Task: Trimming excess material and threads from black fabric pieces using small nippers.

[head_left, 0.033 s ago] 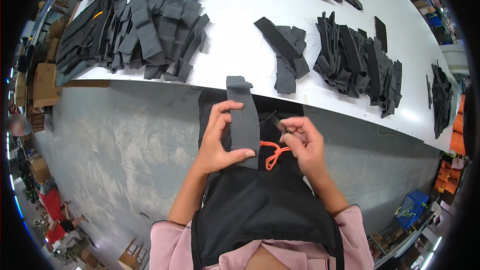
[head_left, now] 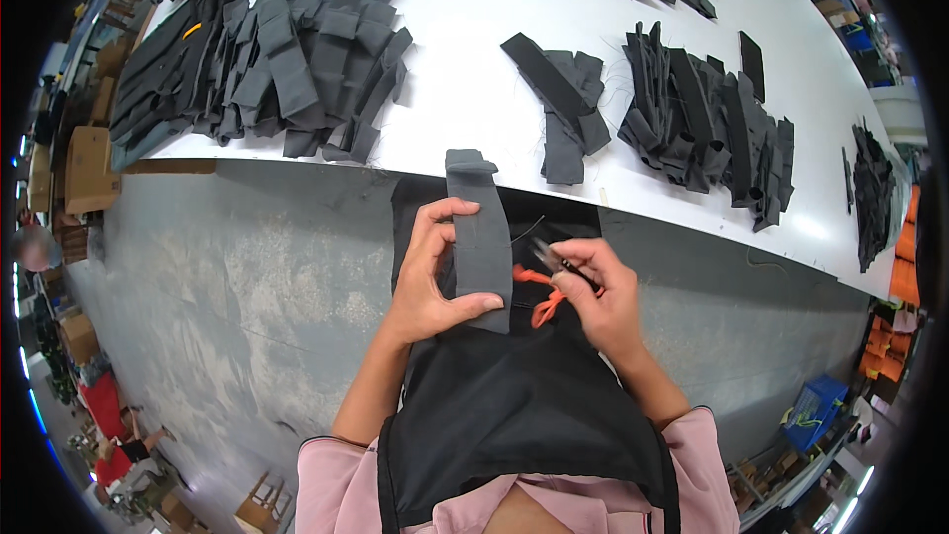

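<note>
My left hand [head_left: 432, 272] grips a dark grey fabric strip [head_left: 481, 247] by its edges, thumb near the lower end and fingers higher up. The strip stands lengthwise over my black apron, its folded top close to the table edge. Just right of it, my right hand [head_left: 603, 292] is closed around small thread snips [head_left: 546, 255], whose blades point up and left. An orange cord [head_left: 542, 311] hangs in a loop by the snips, between my two hands. A loose thread [head_left: 531, 228] shows near the strip's right edge, beyond the blades.
On the white table [head_left: 455, 59] lie a big pile of dark fabric strips [head_left: 297, 59] at left, a small stack [head_left: 568, 114] nearer the middle, and another pile [head_left: 692, 124] at right. Cardboard boxes [head_left: 91, 168] stand far left; a blue crate [head_left: 814, 410] sits lower right.
The snips have turned in my right hand so that their blades show more plainly, and the orange cord has swung and bunched. My left hand and the strip hardly differ.
</note>
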### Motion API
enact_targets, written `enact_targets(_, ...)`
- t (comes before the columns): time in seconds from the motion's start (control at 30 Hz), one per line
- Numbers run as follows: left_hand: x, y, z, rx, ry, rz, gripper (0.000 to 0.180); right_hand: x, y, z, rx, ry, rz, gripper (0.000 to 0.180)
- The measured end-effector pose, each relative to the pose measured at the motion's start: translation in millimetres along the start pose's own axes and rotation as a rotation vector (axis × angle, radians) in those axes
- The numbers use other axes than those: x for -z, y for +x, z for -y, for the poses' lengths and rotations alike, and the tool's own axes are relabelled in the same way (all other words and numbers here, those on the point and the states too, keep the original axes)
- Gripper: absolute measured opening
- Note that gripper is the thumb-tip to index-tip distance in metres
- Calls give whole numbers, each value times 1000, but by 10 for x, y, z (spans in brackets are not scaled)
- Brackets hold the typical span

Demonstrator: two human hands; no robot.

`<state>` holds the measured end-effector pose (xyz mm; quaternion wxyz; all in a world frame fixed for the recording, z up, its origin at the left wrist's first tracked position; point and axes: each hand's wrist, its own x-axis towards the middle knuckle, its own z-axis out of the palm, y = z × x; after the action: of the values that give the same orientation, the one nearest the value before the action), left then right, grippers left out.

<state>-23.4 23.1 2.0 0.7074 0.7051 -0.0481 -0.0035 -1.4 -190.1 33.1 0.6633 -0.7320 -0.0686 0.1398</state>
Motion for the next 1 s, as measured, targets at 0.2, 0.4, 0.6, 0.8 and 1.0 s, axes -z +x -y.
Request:
enact_targets(0.2,-56,-5,-61,32,-30,-25,55,-19,22,120,51,-223,26,21)
enact_targets(0.4,-67,-18,-56,14,25,-20,54,-36,46,114,19,-233,60,20)
enact_targets(0.6,-59,-17,-40,20,36,-50,52,19,-10,24,155,-295,19,18)
enact_targets(0.8,-73,-17,-63,31,28,-45,51,0,43,-95,-400,522,170,23)
enact_targets(1.0,-89,-30,-80,62,41,-42,50,-92,17,-88,2,-31,55,18)
